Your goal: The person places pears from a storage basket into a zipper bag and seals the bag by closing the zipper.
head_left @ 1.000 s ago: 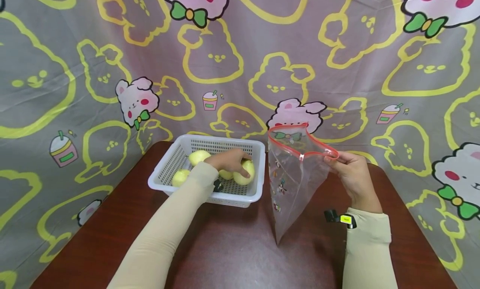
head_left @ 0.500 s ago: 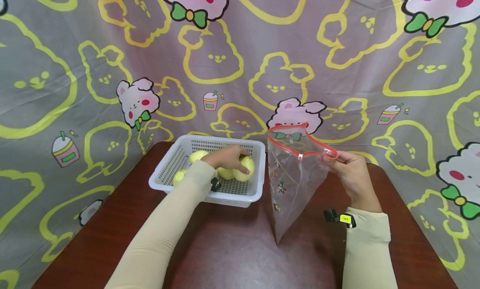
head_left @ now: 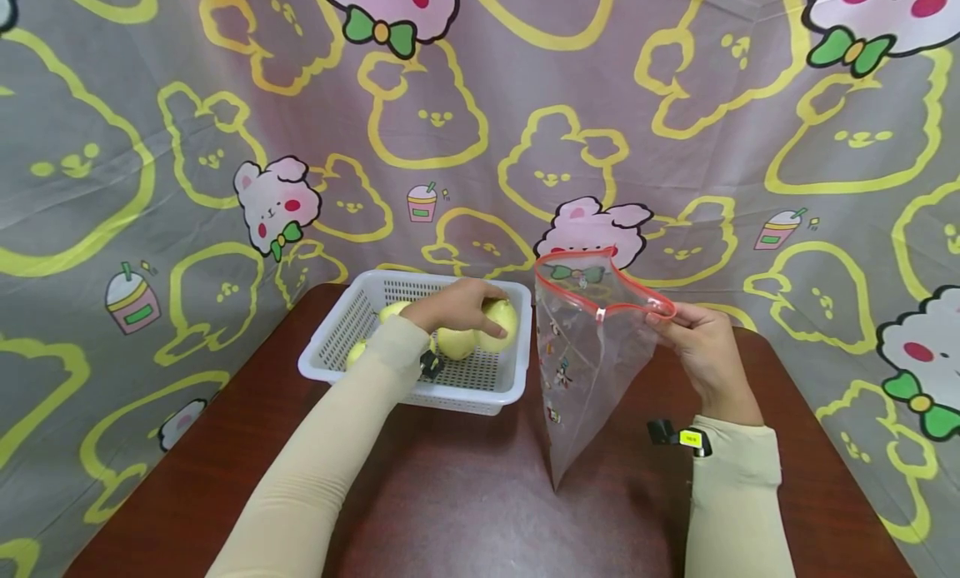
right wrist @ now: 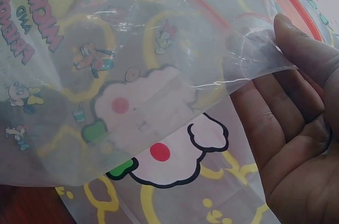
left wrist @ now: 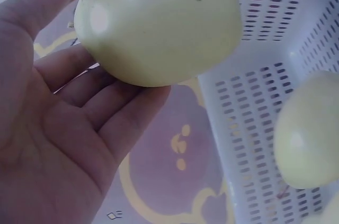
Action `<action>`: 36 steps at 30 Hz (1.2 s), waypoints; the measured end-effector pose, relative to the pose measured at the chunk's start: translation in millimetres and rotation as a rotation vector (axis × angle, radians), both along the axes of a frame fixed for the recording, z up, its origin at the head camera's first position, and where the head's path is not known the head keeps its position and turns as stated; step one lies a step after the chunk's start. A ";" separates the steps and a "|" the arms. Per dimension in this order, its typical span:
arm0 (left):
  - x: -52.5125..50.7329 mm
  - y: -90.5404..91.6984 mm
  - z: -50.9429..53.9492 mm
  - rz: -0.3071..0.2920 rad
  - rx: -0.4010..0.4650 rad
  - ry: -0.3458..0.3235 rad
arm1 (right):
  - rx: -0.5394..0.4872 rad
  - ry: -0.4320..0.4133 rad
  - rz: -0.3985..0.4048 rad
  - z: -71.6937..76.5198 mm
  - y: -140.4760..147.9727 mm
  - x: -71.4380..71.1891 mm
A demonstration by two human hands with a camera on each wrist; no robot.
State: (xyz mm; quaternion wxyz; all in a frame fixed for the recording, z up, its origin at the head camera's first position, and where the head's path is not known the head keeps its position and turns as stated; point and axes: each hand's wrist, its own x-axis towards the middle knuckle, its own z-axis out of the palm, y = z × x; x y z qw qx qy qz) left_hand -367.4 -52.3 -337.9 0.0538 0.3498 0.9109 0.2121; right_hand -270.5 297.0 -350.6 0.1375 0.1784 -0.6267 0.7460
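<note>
In the head view my left hand (head_left: 453, 305) grips a pale yellow pear (head_left: 502, 324) at the right side of a white plastic basket (head_left: 519, 376). The left wrist view shows the thumb above that pear (left wrist: 164, 28) and the fingers curled under it. Another pear (head_left: 454, 343) sits in the basket beside the held one, and more (head_left: 356, 353) lie to the left, partly behind the arm. My right hand (head_left: 708, 353) pinches the red-edged rim of a clear zip bag (head_left: 592, 361) between thumb and fingers. Its mouth gapes, and cartoon figures are printed on it.
The basket stands on a dark red-brown table (head_left: 442, 495), toward the back left. A patterned cloth (head_left: 465, 103) hangs behind and on both sides. The bag hangs just right of the basket, its lower corner pointing down toward the table.
My left hand has raised the pear slightly and moved it up and right, toward the basket's far right corner. The right hand and the bag have stayed nearly still.
</note>
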 end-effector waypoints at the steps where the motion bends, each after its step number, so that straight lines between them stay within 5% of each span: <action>1: 0.2 0.4 1.7 0.002 0.002 0.009 | -0.001 0.000 0.000 0.0 -0.3 -0.1; 28: 15.2 0.8 42.0 0.012 0.088 0.071 | -0.002 -0.003 0.001 -0.4 -1.5 -0.8; 36: 18.0 0.3 59.7 -0.006 0.100 0.139 | -0.008 0.010 0.014 -0.3 -0.6 -2.8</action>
